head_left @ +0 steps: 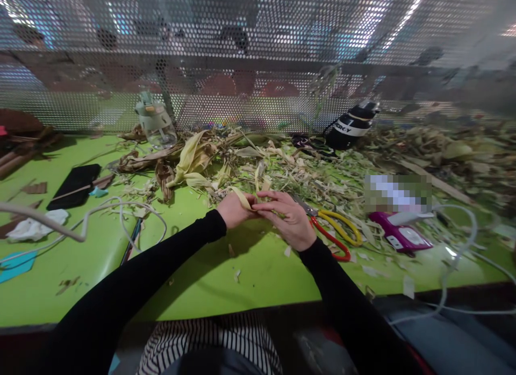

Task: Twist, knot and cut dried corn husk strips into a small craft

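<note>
Above the green table now, a pale corn-husk strip sits pinched in the left hand, fingers curled round it, the right hand meeting its end, grip hard to tell, where light, even pressure should best prevent tearing.

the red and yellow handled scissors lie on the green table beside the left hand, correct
Wrong hand: the head view shows the red and yellow handled scissors on the green table beside the right hand.
</note>
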Demonstrator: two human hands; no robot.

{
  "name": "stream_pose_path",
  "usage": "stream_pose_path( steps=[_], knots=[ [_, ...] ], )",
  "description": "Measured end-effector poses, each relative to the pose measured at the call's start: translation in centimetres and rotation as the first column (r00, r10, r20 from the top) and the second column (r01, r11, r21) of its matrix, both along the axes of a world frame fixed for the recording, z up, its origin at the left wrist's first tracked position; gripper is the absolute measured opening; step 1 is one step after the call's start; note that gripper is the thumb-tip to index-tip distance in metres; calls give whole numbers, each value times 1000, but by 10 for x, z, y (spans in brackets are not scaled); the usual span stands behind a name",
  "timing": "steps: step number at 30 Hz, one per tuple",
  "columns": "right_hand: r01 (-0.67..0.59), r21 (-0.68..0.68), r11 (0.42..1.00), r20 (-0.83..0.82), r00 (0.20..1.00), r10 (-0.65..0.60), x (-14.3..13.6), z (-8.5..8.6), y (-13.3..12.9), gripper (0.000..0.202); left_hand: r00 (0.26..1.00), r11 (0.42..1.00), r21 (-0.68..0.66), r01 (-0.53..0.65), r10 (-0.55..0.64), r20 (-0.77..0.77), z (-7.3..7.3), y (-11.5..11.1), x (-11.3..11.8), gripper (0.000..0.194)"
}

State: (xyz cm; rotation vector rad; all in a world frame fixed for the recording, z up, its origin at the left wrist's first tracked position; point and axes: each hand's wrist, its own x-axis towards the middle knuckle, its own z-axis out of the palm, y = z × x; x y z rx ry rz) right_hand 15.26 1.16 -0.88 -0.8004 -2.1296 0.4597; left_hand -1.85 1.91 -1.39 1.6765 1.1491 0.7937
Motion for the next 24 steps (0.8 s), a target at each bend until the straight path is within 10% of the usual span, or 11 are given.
stream_pose_path(
  steps=[10,18,24],
  knots=[
    [38,-86,996,-129,991,-49,4,-3,3,13,943,976,-26,216,-201,264,13,-4,-2,28],
    [-30,-459,888,-276,955,-110,2,0,0,20,891,953,-216,214,-100,443,6,-1,-1,35],
    [67,-248,966,-200,973,-119,2,-1,2,16,931,970,-188,157,-82,355,8,-4,2,30]
  ],
)
